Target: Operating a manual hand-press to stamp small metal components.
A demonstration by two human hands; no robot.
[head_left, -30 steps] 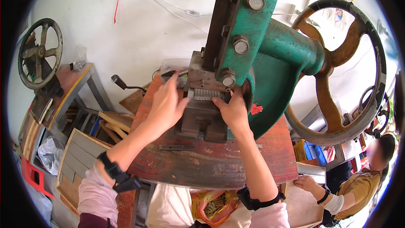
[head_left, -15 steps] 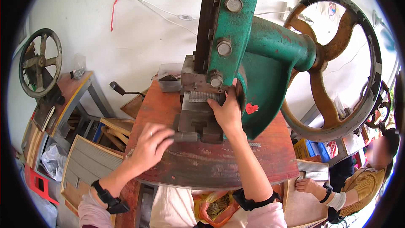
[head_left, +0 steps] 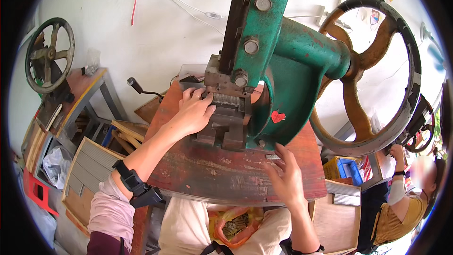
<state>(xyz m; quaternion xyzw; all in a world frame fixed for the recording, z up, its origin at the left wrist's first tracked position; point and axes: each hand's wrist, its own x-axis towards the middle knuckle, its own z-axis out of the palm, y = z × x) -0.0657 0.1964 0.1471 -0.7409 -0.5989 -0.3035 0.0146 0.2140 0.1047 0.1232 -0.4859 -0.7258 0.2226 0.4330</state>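
Left hand (head_left: pixel 191 117) has risen to the green press (head_left: pixel 297 92); I cannot tell whether it grips. Right hand (head_left: pixel 287 179) has dropped away, fingers wide, near one small strip (head_left: pixel 272 157). I count three wheels (head_left: pixel 355 106), two trays (head_left: pixel 330 229). Beneath the overhanging press head (head_left: pixel 228 81) lies one grey, ridged metal block (head_left: pixel 227 99).

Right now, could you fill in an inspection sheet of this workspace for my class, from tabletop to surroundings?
Surface: red wooden tabletop, worn and scratched.
Job's things: ridged metal piece on the dark block under the green press; small metal strip on the tabletop.
Clutter: orange bag of small pieces between the person's legs.
Hands: left hand at the ridged metal piece's left end; right hand open near the small metal strip, contact unclear.
Cables: white cable along the wall.
Surroundings: co-worker at right; spoked handwheel at left.
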